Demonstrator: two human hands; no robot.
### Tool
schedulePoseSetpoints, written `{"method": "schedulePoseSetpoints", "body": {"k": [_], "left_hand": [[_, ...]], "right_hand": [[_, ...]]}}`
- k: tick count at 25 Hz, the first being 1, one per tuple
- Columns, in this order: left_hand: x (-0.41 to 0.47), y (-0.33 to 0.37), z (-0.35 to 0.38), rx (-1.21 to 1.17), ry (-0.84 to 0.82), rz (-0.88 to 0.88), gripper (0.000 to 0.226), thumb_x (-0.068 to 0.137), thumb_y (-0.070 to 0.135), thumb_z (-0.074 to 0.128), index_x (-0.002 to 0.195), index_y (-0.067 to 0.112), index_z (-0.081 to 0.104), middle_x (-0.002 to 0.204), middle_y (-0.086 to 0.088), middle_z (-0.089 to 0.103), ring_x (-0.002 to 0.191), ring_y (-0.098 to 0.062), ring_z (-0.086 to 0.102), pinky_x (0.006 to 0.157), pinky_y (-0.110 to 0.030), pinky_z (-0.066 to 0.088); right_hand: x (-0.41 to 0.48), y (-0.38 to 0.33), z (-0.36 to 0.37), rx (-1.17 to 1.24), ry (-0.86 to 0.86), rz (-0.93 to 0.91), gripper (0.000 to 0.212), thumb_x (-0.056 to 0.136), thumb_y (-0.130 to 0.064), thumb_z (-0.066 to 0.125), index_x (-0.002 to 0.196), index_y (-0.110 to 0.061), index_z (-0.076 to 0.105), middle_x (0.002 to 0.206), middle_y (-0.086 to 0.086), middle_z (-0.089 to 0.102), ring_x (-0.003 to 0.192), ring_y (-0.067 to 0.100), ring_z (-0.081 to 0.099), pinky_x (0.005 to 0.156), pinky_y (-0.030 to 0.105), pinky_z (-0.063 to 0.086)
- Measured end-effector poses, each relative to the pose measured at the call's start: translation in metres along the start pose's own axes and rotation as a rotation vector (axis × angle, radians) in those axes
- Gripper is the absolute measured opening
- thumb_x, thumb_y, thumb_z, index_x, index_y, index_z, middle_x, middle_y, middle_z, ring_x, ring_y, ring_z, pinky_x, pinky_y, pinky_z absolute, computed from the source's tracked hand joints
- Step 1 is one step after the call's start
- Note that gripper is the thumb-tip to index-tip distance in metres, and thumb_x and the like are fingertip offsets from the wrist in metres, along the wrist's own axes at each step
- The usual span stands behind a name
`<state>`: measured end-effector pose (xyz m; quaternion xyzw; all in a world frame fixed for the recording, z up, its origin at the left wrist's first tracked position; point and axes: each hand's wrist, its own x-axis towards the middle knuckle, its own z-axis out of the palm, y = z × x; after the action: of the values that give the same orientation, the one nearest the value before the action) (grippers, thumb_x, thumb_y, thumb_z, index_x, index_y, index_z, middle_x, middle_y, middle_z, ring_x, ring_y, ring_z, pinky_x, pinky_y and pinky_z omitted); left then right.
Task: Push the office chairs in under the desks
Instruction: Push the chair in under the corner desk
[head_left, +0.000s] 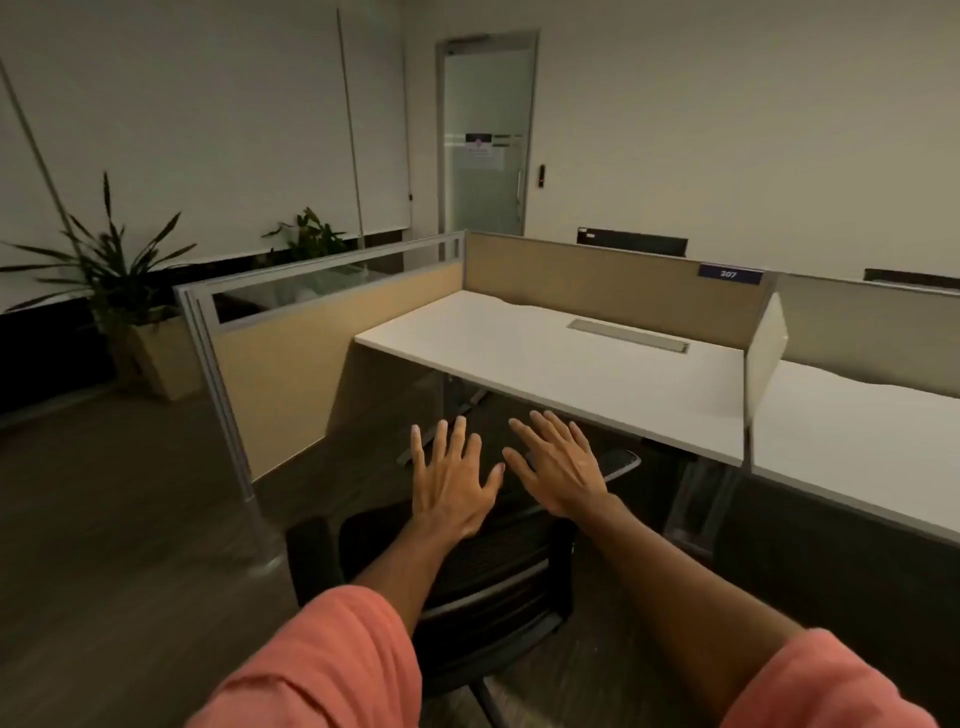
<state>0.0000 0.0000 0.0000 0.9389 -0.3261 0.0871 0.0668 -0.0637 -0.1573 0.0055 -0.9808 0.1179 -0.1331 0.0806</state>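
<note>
Both arms reach forward; left hand (453, 486) and right hand (562, 470) are spread flat, holding nothing, above the black chair (483, 571) before the desk (561, 358).

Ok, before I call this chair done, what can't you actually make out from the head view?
- Office chair seat and backrest top: dark, and covered by the left hand and right hand; contact cannot be told.
- Chair wheels: cut off by the bottom edge.
- Space under the desk: in shadow.
- Notice on the glass door: too small to read.
- Chairs behind the partition: only their tops show.

Left hand (453, 486), right hand (563, 467) — splayed
</note>
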Motion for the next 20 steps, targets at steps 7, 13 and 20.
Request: {"method": "schedulePoseSetpoints", "body": {"k": [7, 13, 20], "left_hand": [[-0.013, -0.008, 0.044, -0.125, -0.304, -0.172, 0.063, 0.098, 0.061, 0.019, 0.141, 0.022, 0.044, 0.146, -0.006, 0.048, 0.136, -0.028, 0.04, 0.113, -0.068, 0.004], [-0.008, -0.014, 0.042, -0.142, -0.273, -0.192, 0.07, 0.094, 0.067, 0.02, 0.124, 0.019, 0.061, 0.11, -0.007, 0.068, 0.106, -0.028, 0.062, 0.102, -0.057, 0.036], [0.01, -0.04, 0.048, -0.119, -0.229, -0.129, 0.07, 0.094, 0.068, 0.023, 0.128, 0.021, 0.061, 0.115, -0.008, 0.068, 0.107, -0.029, 0.062, 0.088, -0.044, 0.041]], "right_hand": [[0.003, 0.026, 0.041, -0.188, -0.324, -0.167, 0.065, 0.095, -0.069, 0.016, 0.151, -0.038, 0.03, 0.161, 0.004, 0.026, 0.15, 0.021, 0.014, 0.12, 0.046, 0.003], [0.017, 0.038, 0.04, -0.114, -0.312, -0.191, 0.1, 0.076, -0.09, 0.0, 0.126, -0.028, 0.061, 0.116, 0.003, 0.066, 0.108, 0.017, 0.06, 0.092, 0.038, 0.04], [0.031, 0.023, 0.048, -0.138, -0.231, -0.203, 0.092, 0.076, -0.089, -0.002, 0.097, -0.029, 0.065, 0.08, -0.005, 0.062, 0.076, 0.013, 0.055, 0.085, 0.041, 0.04]]}}
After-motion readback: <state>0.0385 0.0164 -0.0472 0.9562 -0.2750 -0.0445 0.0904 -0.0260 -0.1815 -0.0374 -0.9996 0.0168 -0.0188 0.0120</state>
